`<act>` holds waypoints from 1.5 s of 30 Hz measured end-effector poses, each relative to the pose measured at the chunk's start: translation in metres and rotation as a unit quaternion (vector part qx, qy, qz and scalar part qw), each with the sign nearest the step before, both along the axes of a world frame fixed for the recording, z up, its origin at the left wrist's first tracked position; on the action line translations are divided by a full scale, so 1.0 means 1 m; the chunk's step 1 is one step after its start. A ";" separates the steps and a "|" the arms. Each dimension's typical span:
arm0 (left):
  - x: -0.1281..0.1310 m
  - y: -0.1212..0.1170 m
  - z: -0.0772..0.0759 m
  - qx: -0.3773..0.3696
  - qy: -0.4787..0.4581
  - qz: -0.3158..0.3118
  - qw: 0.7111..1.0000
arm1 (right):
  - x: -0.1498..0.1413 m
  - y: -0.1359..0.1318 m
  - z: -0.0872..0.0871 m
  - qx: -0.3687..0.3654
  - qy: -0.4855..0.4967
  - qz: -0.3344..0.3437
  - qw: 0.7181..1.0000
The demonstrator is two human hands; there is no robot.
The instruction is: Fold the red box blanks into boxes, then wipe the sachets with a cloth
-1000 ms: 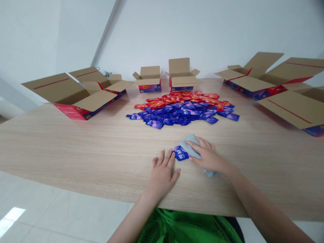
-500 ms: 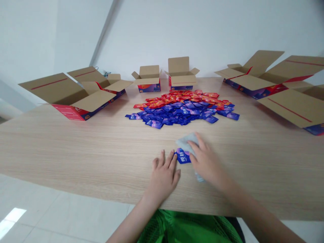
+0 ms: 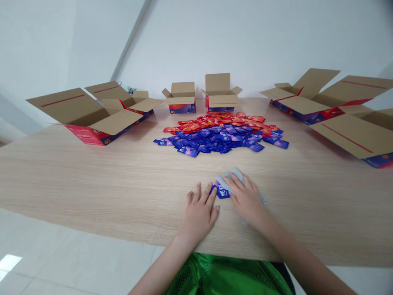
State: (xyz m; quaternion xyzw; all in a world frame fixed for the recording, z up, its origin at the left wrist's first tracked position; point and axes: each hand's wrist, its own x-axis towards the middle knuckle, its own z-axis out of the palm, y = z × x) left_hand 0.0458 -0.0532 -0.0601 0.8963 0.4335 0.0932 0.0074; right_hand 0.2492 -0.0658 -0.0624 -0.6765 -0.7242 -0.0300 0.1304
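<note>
A single blue sachet with white characters lies flat on the table in front of me. The fingertips of my left hand rest on its left end, the fingers spread and lying flat. A pale grey-blue cloth is under my right hand, which grips it and presses it over the sachet's upper right part. The sachet's right end is hidden by the cloth and hand. Farther back lies a heap of blue sachets, with red sachets behind them.
Open cardboard boxes stand around the heap: a left box with another behind it, two small back boxes, and several at the right, the nearest right box among them. The wooden table's front edge runs by my body.
My right hand has shifted slightly with the cloth, its fingers now flatter over the sachet. My left hand stays on the sachet's left end. The view has tilted a little.
</note>
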 end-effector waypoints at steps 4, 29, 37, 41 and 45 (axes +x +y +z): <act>0.001 0.000 0.001 -0.007 -0.002 0.001 1.000 | -0.004 0.002 -0.001 0.003 0.014 -0.059 0.998; 0.003 -0.002 0.006 -0.056 -0.024 0.019 0.998 | -0.024 -0.008 -0.001 -0.006 0.026 0.036 0.999; 0.004 -0.002 0.006 -0.059 -0.018 0.026 0.998 | -0.034 -0.010 -0.004 0.013 0.029 0.002 0.999; 0.004 -0.002 0.009 -0.062 -0.016 0.024 0.998 | -0.047 -0.008 0.002 -0.018 0.034 0.061 0.997; 0.003 -0.002 0.007 -0.062 -0.024 0.021 0.998 | -0.019 -0.020 -0.002 -0.001 0.027 0.020 0.999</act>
